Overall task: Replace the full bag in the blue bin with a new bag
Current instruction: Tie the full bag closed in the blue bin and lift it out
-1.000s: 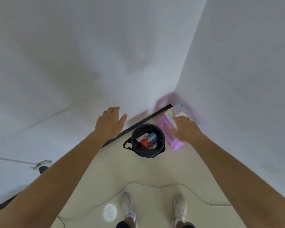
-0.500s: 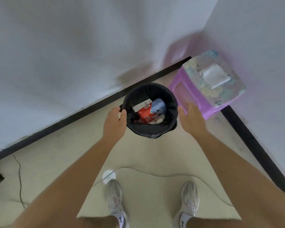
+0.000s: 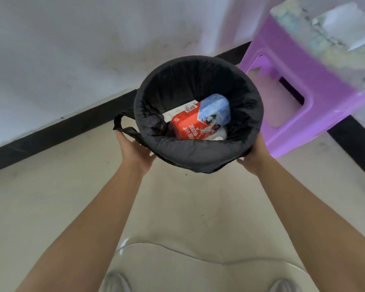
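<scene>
A round bin stands in the room's corner, fully wrapped by a black bag (image 3: 200, 152) folded over its rim; the bin's own blue wall is hidden. Inside lie a red and blue carton (image 3: 195, 123) and white scraps. A bag handle loop (image 3: 122, 125) hangs out at the left. My left hand (image 3: 135, 150) presses against the bag's lower left side, fingers under the folded edge. My right hand (image 3: 254, 157) holds the lower right side the same way.
A purple plastic stool (image 3: 299, 106) stands right of the bin, touching the corner, with a patterned cloth and a white sheet (image 3: 346, 26) on top. Black skirting (image 3: 57, 131) runs along the white walls. My shoes show at the bottom edge on the beige floor.
The view has dropped much closer to the bin. Both hands have moved from beside the rim to gripping the black bag's lower sides.
</scene>
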